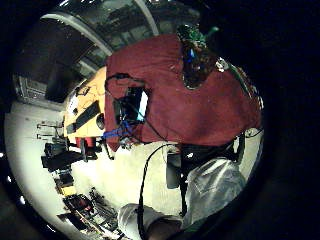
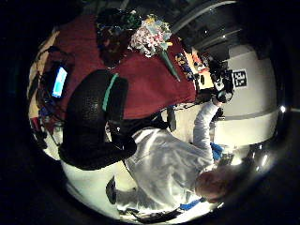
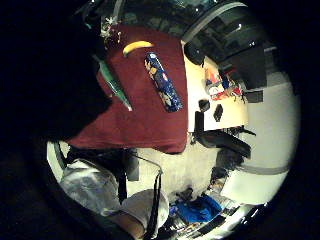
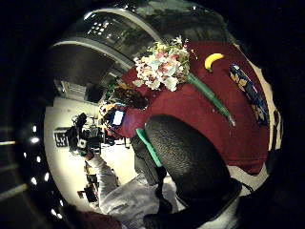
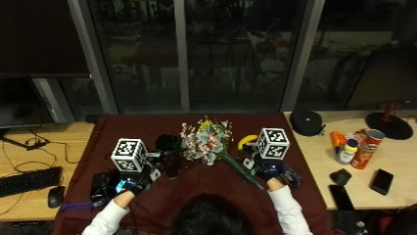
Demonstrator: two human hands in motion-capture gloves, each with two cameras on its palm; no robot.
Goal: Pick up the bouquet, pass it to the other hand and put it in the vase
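Bouquet (image 5: 208, 143) lying on the red-covered worktop (image 5: 196, 191), just beside the dark vase (image 5: 171, 157); not yet lifted, passed or placed. Left hand (image 5: 133, 185) and right hand (image 5: 268, 171) above the cloth, apparently gripping nothing; finger positions not discernible.

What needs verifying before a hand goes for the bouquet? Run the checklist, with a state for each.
1. Bouquet lies on the red cloth, stem pointing toward the right hand: ok.
2. Nothing lies on the stem: ok.
3. Right hand holds nothing, going by its palm views: ok.
4. Left hand is off the bouquet: ok.
5. Dark vase stands upright beside the flowers: ok.
6. Vase mouth is clear: cannot tell.
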